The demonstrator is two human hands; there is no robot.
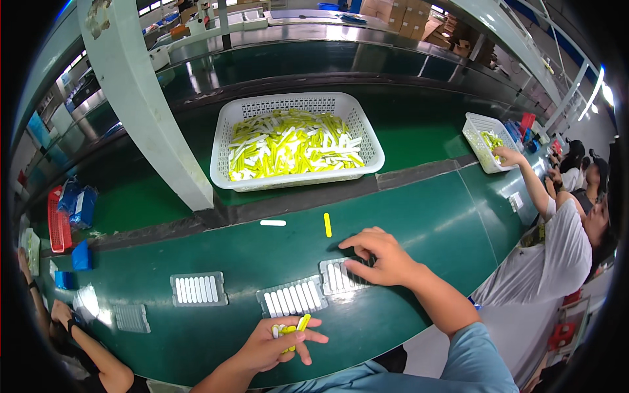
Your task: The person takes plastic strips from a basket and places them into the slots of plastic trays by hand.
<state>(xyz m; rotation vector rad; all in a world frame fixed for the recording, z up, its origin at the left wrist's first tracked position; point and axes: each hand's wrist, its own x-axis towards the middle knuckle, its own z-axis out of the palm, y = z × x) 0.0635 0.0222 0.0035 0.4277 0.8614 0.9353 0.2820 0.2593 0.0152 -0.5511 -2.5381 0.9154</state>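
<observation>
My left hand is closed around a small bunch of yellow and white rounded plastic sticks, with some fingers stretched out. Just beyond it lies a clear blister tray filled with a row of white sticks. My right hand hovers at a second clear tray, which it partly covers; white sticks show in its left slots. Thumb and index finger are apart, and I see nothing between them. Past the right hand, a yellow stick and a white stick lie loose on the green table.
A white basket heaped with yellow and white sticks stands beyond the black strip. Another filled tray lies left, near an unfilled tray. A metal post rises at left. Co-workers sit both sides; one reaches into a smaller basket.
</observation>
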